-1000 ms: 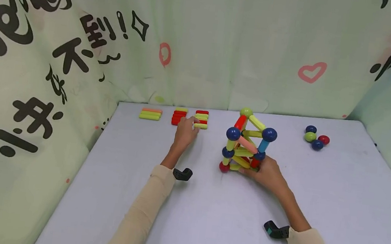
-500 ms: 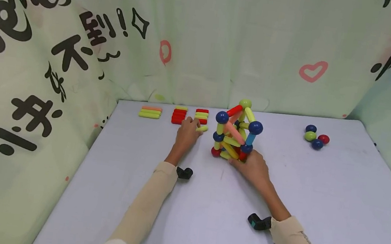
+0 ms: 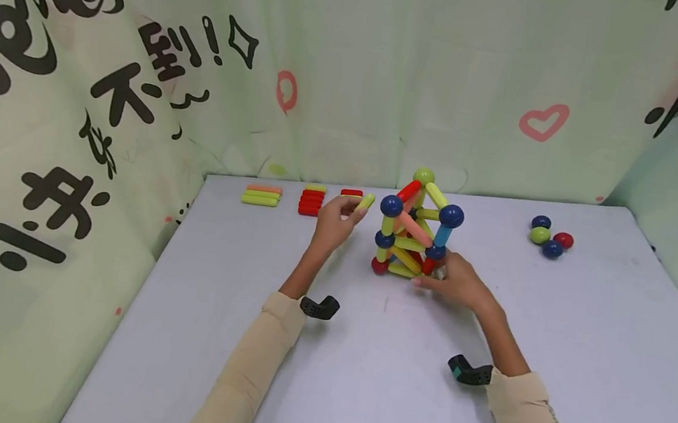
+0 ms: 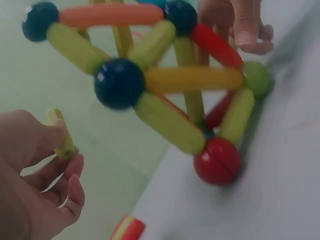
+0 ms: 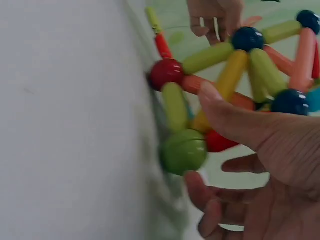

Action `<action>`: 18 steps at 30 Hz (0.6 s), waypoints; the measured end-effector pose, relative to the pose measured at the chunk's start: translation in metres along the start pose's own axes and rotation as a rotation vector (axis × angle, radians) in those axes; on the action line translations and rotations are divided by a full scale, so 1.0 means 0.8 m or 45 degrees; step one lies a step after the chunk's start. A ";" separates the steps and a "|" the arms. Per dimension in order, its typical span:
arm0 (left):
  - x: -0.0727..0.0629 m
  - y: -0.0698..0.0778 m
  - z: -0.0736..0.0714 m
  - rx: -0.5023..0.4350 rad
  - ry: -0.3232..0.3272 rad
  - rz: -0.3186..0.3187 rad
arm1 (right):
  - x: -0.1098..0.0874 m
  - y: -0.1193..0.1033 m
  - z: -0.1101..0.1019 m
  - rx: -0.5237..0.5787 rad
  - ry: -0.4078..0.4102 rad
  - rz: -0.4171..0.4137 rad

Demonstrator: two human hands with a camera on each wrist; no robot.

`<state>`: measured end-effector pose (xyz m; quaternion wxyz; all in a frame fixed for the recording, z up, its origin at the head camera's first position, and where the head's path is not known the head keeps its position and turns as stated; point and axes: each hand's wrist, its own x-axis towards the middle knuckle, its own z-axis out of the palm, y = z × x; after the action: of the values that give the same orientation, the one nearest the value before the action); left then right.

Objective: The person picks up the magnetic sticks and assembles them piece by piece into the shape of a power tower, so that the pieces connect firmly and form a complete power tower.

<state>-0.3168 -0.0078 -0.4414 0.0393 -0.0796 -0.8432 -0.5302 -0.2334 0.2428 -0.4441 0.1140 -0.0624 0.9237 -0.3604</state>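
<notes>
My left hand [image 3: 332, 226] pinches a yellow-green magnetic rod [image 3: 366, 201] between thumb and fingers, raised above the stacks at the table's back. In the left wrist view that rod [image 4: 61, 131] stands nearly upright, apart from the tower. The tower of magnetic rods and balls [image 3: 416, 229] stands upright, a green ball [image 3: 424, 175] at its peak and blue balls at its middle corners. My right hand [image 3: 462, 282] is at its lower right corner. Seen from the right wrist, the thumb overlaps a yellow rod [image 5: 233, 75], and loosely bent fingers lie near the lower green ball [image 5: 184, 152].
Stacked rods lie along the table's back edge: an orange and yellow-green stack [image 3: 261, 195], a mostly red stack [image 3: 311, 202] and a partly hidden one [image 3: 351, 192]. Several loose balls [image 3: 540, 235] sit at the back right. A printed curtain [image 3: 356, 72] hangs right behind the table.
My left hand has picked the yellow-green rod off its stack and lifted it. The tower shifted left and away, then slightly right; my right hand followed and its fingers have loosened.
</notes>
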 end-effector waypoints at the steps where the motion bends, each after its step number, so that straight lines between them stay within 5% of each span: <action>1: -0.002 0.011 -0.003 -0.108 -0.006 -0.003 | -0.002 -0.002 -0.012 -0.009 -0.044 -0.015; 4: -0.012 0.039 -0.013 -0.391 -0.027 0.026 | -0.012 -0.012 -0.046 -0.038 -0.066 -0.040; 9: -0.026 0.073 -0.017 -0.708 -0.064 0.164 | -0.032 -0.035 -0.076 0.059 0.239 -0.196; 12: -0.032 0.086 -0.014 -0.698 -0.097 0.255 | -0.036 -0.046 -0.075 0.123 0.422 -0.335; 18: -0.037 0.094 -0.005 -0.438 -0.051 0.373 | -0.033 -0.055 -0.062 0.163 0.640 -0.484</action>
<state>-0.2748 0.0177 -0.3770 0.0851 -0.2172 -0.7205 -0.6530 -0.2192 0.2484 -0.3744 -0.1834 -0.1355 0.8703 -0.4366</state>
